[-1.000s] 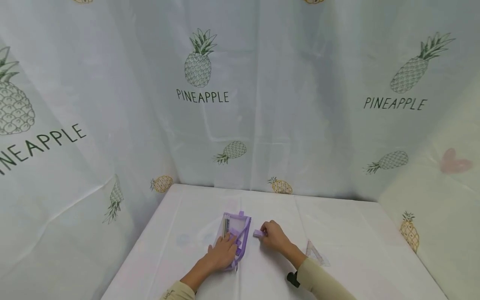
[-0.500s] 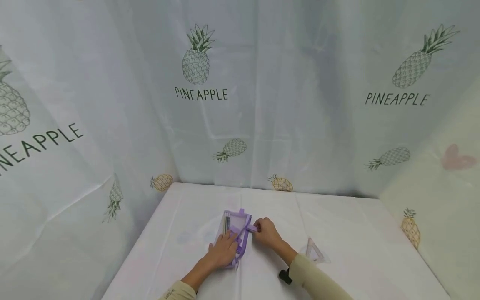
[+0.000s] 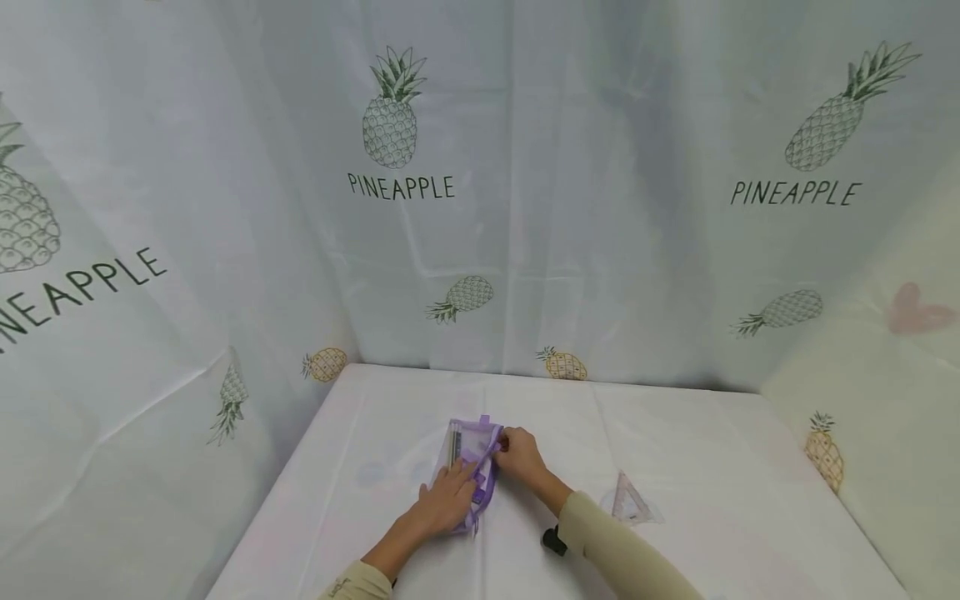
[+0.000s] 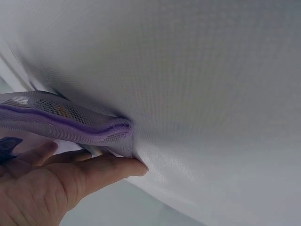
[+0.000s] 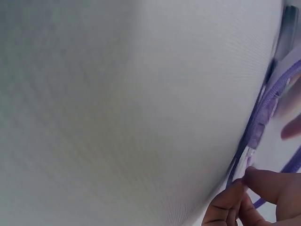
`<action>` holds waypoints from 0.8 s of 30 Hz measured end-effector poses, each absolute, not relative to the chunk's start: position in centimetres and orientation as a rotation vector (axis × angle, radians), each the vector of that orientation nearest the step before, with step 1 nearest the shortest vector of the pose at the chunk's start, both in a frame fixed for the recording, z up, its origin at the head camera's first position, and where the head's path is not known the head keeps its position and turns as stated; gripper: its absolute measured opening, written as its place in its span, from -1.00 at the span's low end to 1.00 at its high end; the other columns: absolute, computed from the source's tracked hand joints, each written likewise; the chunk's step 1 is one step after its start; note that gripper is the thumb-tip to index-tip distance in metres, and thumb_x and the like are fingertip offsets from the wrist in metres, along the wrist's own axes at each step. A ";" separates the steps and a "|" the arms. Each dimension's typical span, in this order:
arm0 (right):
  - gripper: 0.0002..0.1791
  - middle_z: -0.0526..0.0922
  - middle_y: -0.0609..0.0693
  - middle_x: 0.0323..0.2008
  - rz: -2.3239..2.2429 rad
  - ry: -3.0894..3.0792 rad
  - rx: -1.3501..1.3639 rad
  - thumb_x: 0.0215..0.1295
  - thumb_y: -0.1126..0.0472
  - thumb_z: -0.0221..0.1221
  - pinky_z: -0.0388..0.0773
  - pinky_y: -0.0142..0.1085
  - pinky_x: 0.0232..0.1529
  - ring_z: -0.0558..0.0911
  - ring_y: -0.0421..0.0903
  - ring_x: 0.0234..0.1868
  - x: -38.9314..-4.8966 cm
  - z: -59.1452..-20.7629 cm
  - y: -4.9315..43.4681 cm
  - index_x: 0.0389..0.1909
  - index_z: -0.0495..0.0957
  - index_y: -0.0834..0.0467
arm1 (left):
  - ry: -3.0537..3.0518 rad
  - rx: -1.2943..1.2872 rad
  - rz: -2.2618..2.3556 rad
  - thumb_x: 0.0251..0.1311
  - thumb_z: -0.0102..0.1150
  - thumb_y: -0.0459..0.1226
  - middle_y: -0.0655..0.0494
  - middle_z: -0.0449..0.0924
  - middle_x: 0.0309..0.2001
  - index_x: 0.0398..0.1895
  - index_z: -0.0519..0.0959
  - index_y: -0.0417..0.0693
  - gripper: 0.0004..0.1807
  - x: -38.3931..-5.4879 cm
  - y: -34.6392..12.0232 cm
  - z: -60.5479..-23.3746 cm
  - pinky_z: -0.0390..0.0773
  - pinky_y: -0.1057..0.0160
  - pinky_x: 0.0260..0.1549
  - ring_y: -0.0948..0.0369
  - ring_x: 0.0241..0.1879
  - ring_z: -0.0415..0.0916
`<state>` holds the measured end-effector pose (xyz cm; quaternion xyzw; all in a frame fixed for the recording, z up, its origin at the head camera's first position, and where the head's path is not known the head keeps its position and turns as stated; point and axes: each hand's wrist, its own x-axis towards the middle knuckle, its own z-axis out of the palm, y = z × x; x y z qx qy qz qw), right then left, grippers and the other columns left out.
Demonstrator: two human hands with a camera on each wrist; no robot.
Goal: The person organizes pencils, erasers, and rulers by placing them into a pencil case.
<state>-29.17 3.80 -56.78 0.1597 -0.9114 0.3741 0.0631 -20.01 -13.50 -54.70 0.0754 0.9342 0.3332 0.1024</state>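
Observation:
A purple see-through mesh pencil case (image 3: 470, 428) lies on the table, with pencils (image 3: 454, 446) and purple items inside. My left hand (image 3: 447, 497) rests on it, fingers extended over its middle. In the left wrist view, the thumb of that left hand (image 4: 70, 181) lies along the mesh edge near the purple zip (image 4: 94, 130). At the case's upper right edge is my right hand (image 3: 519, 454). Seen from the right wrist, the right hand (image 5: 270, 190) pinches with thumb and forefinger beside the purple-edged opening; the small light-purple block in its fingers is mostly hidden.
A clear triangular set square (image 3: 630, 502) lies to the right, with a rounded transparent piece beneath it. The black wrist camera (image 3: 553, 542) sits under the right forearm. Pineapple-print curtains (image 3: 480, 208) enclose the white table (image 3: 405, 392) at the back and sides.
My right hand has moved left to the case, bringing the small light-purple block to its right edge, where it passes from sight. My left hand stays on the case.

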 end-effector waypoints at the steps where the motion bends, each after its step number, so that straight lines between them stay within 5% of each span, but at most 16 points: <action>1: -0.84 0.65 0.09 -0.43 1.148 -2.756 0.472 -0.03 0.39 0.29 0.59 -0.36 -0.38 0.59 -0.13 -0.41 -29.3 -56.8 3.7 -0.37 0.63 0.35 | 2.759 0.222 0.988 0.50 -0.38 -0.07 -0.21 0.14 0.51 0.46 0.31 -0.02 -0.44 -20.0 -13.5 -54.7 -0.13 -0.62 0.21 -0.36 0.47 -0.01; 14: -0.92 0.57 0.00 -0.59 1.236 -2.729 0.341 -0.12 0.46 0.19 0.41 -0.39 -0.56 0.42 -0.18 -0.56 -29.3 -57.5 2.2 -0.55 0.56 0.25 | 2.760 0.243 1.020 0.51 -0.34 -0.08 -0.22 0.15 0.50 0.46 0.31 -0.01 -0.45 -19.6 -13.6 -54.8 -0.13 -0.64 0.19 -0.37 0.46 0.01; 24: -0.90 0.59 0.03 -0.54 1.295 -2.766 0.301 -0.10 0.45 0.18 0.45 -0.37 -0.52 0.46 -0.15 -0.52 -29.0 -57.2 1.8 -0.51 0.56 0.23 | 2.753 0.244 1.036 0.50 -0.37 -0.08 -0.24 0.13 0.50 0.48 0.28 0.01 -0.45 -19.6 -13.7 -55.0 -0.17 -0.64 0.19 -0.38 0.46 -0.02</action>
